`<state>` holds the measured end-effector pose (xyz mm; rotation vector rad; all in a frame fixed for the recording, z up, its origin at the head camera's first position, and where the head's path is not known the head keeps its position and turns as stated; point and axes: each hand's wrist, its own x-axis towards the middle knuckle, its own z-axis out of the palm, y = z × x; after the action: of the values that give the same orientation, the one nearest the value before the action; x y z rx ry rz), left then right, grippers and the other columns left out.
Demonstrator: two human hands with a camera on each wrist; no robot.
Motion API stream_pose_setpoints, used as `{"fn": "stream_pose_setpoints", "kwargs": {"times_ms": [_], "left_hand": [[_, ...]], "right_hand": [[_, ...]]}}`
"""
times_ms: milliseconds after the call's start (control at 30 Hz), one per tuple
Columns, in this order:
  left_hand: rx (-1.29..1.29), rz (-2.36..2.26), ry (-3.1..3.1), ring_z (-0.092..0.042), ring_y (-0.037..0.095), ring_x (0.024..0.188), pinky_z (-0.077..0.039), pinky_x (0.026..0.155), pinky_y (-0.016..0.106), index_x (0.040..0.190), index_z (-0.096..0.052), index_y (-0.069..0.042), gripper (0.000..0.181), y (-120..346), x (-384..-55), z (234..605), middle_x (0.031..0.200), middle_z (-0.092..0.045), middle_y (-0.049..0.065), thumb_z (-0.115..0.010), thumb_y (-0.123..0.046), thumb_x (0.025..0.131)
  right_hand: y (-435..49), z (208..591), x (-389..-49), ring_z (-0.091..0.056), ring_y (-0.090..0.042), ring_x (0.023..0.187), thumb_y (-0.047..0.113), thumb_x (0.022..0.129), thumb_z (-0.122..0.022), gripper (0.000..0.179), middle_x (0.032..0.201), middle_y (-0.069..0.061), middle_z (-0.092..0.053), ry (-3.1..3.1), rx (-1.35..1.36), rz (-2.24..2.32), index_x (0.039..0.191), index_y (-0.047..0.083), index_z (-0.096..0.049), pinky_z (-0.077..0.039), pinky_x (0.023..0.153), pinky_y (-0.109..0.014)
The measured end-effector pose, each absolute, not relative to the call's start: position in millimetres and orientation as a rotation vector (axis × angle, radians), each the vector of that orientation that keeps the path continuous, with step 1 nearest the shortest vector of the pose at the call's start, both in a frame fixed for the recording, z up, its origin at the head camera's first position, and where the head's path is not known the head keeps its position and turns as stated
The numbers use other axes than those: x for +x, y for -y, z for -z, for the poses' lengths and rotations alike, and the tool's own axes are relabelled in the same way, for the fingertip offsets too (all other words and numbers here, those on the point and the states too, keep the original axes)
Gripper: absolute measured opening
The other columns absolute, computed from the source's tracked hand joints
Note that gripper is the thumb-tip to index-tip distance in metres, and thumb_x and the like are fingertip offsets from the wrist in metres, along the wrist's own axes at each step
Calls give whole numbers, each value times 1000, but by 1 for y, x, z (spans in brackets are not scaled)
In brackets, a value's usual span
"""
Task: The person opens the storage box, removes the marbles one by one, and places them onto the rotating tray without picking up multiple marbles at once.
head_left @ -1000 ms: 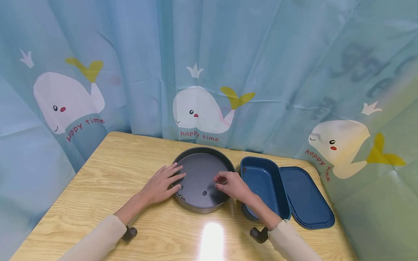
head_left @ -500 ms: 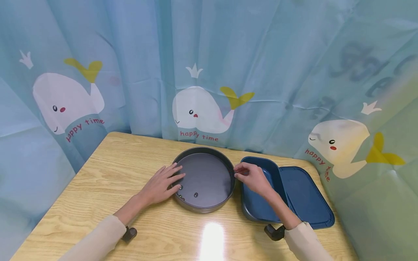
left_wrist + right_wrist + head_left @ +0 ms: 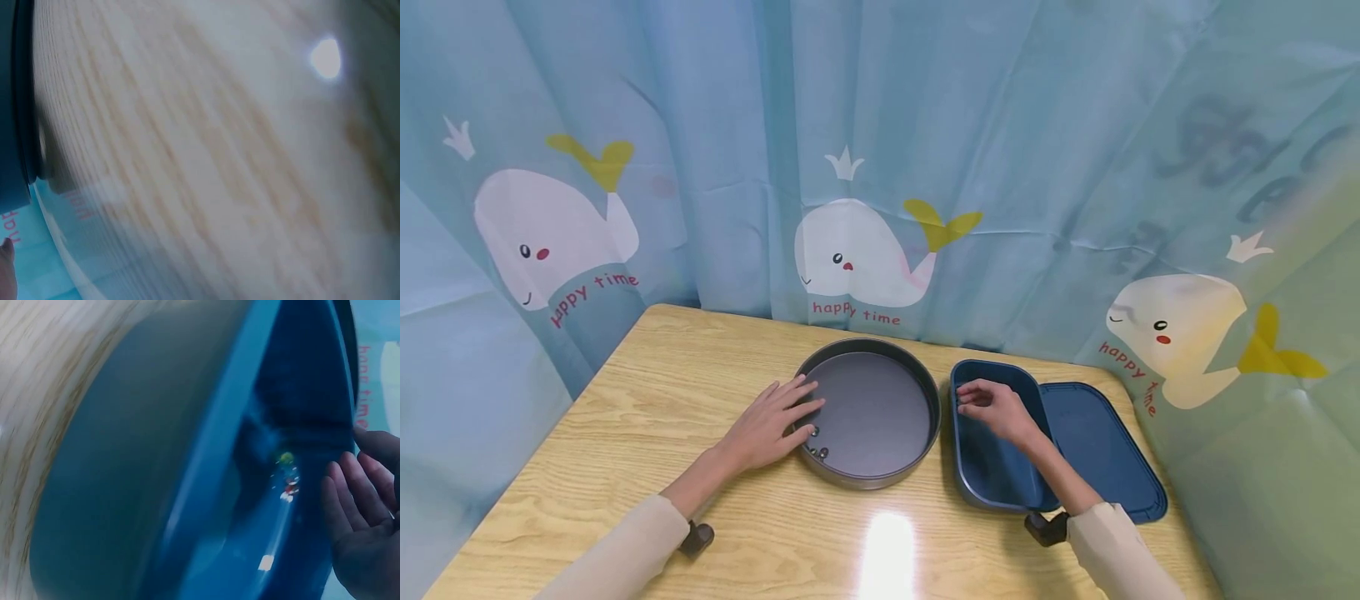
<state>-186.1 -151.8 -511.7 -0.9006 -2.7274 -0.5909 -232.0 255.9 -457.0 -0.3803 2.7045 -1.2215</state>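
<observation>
My left hand rests over the left rim of a round dark grey pan, its fingers spread and straight. Several small glass marbles lie in the pan near my left fingertips. Over the far left part of a deep blue plastic box is my right hand, with bent fingers and the thumb apart from the index finger. Nothing shows between them. In the right wrist view, a blurred cluster of green and red marbles is inside the box, beside the fingertips. The left wrist view mostly misses the left hand.
A flat blue lid lies to the right of the box, partly behind its edge. The wooden table ends against a blue curtain printed with whales, which surrounds it at the back and sides.
My right hand has moved right from inside the pan, past its rim, to over the blue box. One loose marble has rolled left to the others. My left hand has stayed put.
</observation>
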Motion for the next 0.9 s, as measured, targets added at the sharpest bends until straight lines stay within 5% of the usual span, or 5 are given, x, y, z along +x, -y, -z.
{"fn": "stream_pose_setpoints", "kwargs": {"times_ms": [900], "left_hand": [[-910,638,2716,-30,31,146,-21,116,58,138,-62,-12,45,153,-188,515,152,-45,10,-60,-34,99]], "right_hand": [[-254,493,-247,-70,-32,95,-4,88,-69,15,97,-14,-71,-2781,-362,1051,103,-5,-69,-58,79,-41]]}}
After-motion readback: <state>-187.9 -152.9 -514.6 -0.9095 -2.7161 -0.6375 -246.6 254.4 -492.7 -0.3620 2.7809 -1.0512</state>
